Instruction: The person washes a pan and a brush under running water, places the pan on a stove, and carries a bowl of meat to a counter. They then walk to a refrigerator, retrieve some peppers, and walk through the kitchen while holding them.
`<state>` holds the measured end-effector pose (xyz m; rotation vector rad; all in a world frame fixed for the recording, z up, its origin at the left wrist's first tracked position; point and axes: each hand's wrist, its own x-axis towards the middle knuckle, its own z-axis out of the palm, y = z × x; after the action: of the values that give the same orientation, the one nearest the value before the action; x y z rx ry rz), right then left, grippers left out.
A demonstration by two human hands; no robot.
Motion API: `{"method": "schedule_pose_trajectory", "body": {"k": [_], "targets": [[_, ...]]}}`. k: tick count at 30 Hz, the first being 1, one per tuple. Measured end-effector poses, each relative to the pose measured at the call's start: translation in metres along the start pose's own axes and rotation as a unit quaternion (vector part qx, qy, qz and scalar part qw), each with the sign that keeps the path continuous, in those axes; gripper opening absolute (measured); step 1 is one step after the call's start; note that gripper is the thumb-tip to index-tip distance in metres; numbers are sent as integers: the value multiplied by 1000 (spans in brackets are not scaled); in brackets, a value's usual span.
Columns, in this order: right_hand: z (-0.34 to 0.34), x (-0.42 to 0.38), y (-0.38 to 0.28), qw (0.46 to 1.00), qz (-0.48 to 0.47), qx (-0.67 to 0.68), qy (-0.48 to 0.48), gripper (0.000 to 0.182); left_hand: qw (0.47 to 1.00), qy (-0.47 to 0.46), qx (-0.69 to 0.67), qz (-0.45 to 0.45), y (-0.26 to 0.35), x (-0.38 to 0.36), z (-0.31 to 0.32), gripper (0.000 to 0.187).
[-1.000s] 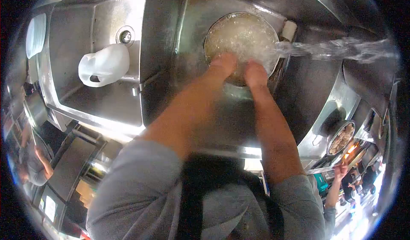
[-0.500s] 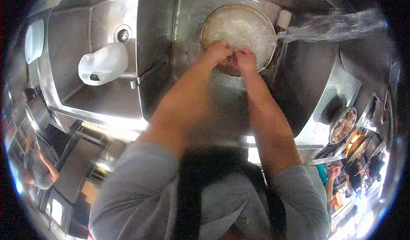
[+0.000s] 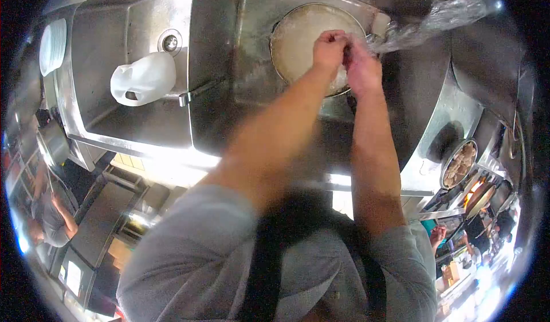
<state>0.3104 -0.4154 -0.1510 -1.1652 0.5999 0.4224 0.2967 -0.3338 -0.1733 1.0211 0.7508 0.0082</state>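
A large round pan full of cloudy water sits in the right sink basin. My left hand and my right hand are together over the pan's right part. Their fingers are closed on something small and dark that I cannot make out. A stream of water comes in from the upper right and reaches the pan's edge beside my right hand. A pale cylindrical object stands at the pan's upper right.
A white plastic jug lies in the left basin near the drain. Stacked plates are at the far left. A bowl of pale food is on the right. Other people are at lower left and lower right.
Both hands have moved right and slightly up, from the pan's lower middle to its right side. The water in the pan looks less foamy.
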Motion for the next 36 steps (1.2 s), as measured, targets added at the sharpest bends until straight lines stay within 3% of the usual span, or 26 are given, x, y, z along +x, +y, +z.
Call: {"method": "schedule_pose_trajectory", "body": {"k": [2,5,6,7,9,10,14,16,20,22,23,25,26,28,29,30,31,33,34,35,36], "targets": [[16,-28,-24,997,-38,-51,-38,29,983,-92,-102,-121,25,3,-18,16],[5,-19,-21,994,-58,-88,-12,32,981,-117,-79,-132,50,8,-43,17],[-25,10,1,951,-123,-282,-18,43,981,-117,-77,-131,57,12,-54,17],[-34,23,25,952,-124,-280,-19,43,988,-110,-29,-102,64,15,-66,18],[-40,40,54,770,-212,-599,-60,55,992,-101,22,-69,79,20,-84,18],[-34,29,63,730,-225,-645,-24,65,993,-91,43,-60,87,18,-91,19],[16,-3,89,752,-164,-636,-46,64,996,-65,22,-54,102,9,-106,22],[37,-16,81,502,-88,-828,-233,51,997,-59,7,-57,99,10,-112,23],[9,-20,117,556,-137,-786,-233,37,996,-62,1,-64,88,9,-124,21],[-11,-21,111,627,-171,-736,-190,31,994,-74,-2,-81,79,7,-129,20],[-18,-16,105,625,-171,-738,-189,31,993,-70,15,-89,73,6,-130,19],[-34,-1,92,476,-153,-838,-217,27,993,-66,31,-97,65,2,-129,18],[-41,19,88,474,-154,-840,-217,27,992,-56,28,-105,60,-2,-125,16],[-49,52,76,671,-55,-726,-137,21,992,-52,21,-116,47,-6,-108,15],[-50,49,68,670,-56,-728,-133,21,988,-60,-21,-138,39,-8,-95,15],[-27,26,41,890,7,-453,-56,20,982,-70,-64,-161,32,-9,-80,16],[-6,6,20,991,64,-115,27,20,982,-76,-66,-161,29,-12,-64,16],[16,-14,5,998,29,-39,37,26,980,-119,-136,-78,26,-22,-31,18],[21,-19,1,998,-1,39,42,33,988,-80,-113,-65,33,-28,-12,24],[25,-22,-3,998,-6,41,46,33,988,-86,-113,-66,42,-34,-2,24],[27,-23,-6,997,-72,4,39,34,994,-62,-78,-37,52,-40,8,26]]}}
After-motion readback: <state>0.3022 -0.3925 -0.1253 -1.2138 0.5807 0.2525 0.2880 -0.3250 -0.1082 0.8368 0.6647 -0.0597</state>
